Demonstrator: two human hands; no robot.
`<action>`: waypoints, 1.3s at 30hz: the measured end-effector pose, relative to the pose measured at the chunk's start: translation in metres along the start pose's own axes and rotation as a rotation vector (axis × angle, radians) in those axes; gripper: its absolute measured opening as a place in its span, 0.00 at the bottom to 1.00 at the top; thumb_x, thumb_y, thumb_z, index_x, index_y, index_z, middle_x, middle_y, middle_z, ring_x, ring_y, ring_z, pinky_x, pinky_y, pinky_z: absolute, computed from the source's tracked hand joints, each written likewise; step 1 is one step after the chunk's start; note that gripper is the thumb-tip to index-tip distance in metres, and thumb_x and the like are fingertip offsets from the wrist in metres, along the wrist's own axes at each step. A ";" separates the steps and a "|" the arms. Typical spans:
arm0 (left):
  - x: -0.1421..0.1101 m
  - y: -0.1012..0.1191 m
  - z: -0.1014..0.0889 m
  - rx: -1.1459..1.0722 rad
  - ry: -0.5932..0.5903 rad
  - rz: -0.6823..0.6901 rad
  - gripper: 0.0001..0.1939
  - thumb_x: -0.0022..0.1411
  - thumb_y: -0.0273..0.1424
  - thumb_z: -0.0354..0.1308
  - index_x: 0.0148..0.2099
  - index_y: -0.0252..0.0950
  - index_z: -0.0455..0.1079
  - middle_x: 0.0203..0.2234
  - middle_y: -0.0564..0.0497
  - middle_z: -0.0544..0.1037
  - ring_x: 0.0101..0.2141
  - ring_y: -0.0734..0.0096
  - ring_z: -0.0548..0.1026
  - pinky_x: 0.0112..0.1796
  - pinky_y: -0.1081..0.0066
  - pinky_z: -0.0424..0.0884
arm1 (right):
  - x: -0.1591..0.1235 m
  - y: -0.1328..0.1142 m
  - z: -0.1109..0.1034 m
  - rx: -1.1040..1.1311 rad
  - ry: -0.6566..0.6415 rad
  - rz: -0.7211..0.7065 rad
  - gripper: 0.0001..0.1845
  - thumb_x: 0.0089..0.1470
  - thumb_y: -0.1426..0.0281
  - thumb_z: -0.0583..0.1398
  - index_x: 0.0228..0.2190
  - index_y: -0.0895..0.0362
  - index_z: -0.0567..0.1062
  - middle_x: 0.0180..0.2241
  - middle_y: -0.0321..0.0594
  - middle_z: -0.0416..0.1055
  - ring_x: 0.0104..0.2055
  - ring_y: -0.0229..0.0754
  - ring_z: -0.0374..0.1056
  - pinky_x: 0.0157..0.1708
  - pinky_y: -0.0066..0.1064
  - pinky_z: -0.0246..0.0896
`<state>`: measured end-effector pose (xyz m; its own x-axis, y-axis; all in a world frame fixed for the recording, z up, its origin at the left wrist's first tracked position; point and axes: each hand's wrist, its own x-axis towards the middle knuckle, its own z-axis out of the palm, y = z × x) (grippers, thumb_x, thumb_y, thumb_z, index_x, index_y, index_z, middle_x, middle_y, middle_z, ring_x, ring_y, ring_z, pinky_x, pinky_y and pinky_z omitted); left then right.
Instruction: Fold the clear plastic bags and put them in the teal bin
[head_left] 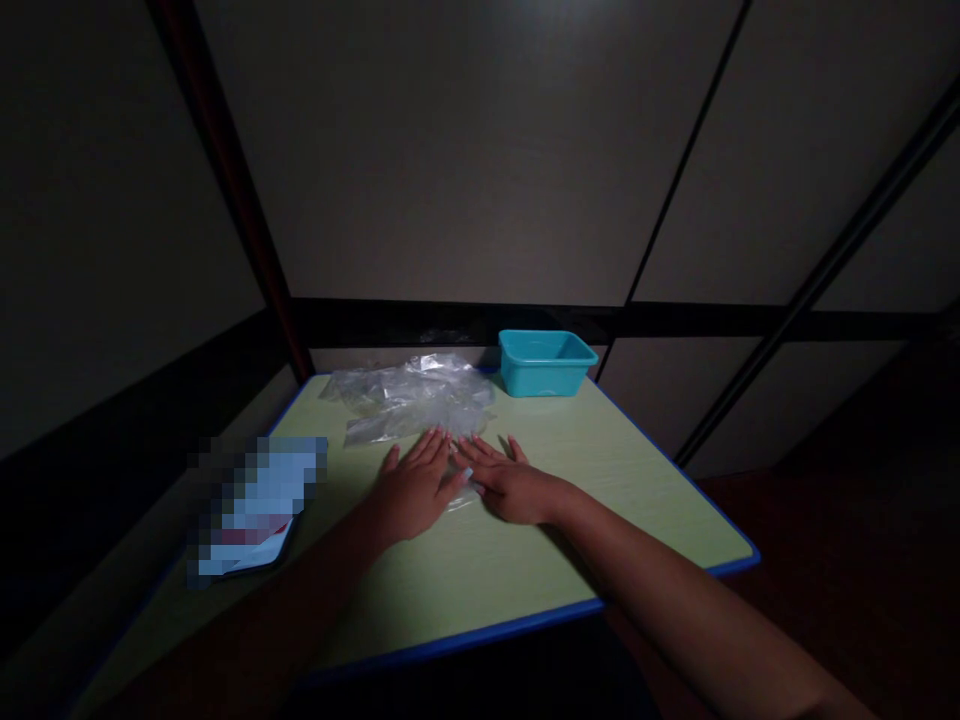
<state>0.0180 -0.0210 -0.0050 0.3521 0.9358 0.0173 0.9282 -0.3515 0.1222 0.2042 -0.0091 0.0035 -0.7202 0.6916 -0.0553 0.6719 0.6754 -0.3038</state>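
Note:
Both of my hands lie flat, side by side, near the middle of the table. My left hand (411,490) has its fingers stretched forward, palm down, on a clear plastic bag (463,498) that is mostly covered by the hands. Against it from the right, my right hand (510,485) presses down with its fingers extended and slightly spread. Just beyond the fingertips spreads a crumpled heap of clear plastic bags (420,390). Whether the piece beneath my hands is joined to that heap cannot be made out.
A turquoise plastic basket (546,378) stands at the back right of the pale green table (637,500), which has a blue edge. At the left lies a device with a lit, blurred screen (262,500). Dark wall panels (465,150) rise behind the table.

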 end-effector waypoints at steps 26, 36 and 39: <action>0.001 0.001 0.009 0.054 0.017 -0.001 0.37 0.62 0.51 0.34 0.65 0.32 0.42 0.64 0.45 0.39 0.63 0.61 0.39 0.56 0.47 0.43 | -0.004 0.000 -0.001 -0.039 -0.036 0.041 0.33 0.57 0.67 0.47 0.62 0.48 0.42 0.64 0.41 0.24 0.65 0.49 0.20 0.56 0.58 0.25; 0.003 -0.002 0.015 0.043 0.036 0.003 0.36 0.62 0.52 0.33 0.66 0.36 0.42 0.64 0.46 0.40 0.63 0.57 0.38 0.56 0.47 0.42 | -0.005 -0.009 -0.005 -0.014 0.005 0.189 0.37 0.56 0.59 0.48 0.62 0.47 0.34 0.64 0.42 0.20 0.64 0.48 0.14 0.54 0.60 0.15; 0.003 -0.001 0.015 0.047 0.032 -0.005 0.36 0.63 0.51 0.34 0.66 0.35 0.41 0.64 0.46 0.39 0.63 0.58 0.37 0.56 0.46 0.42 | -0.005 -0.010 -0.005 -0.029 0.003 0.216 0.37 0.56 0.59 0.47 0.62 0.48 0.34 0.64 0.42 0.20 0.64 0.48 0.15 0.54 0.60 0.15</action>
<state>0.0199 -0.0184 -0.0200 0.3442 0.9377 0.0485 0.9348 -0.3470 0.0755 0.2020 -0.0175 0.0115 -0.5587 0.8217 -0.1130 0.8151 0.5188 -0.2577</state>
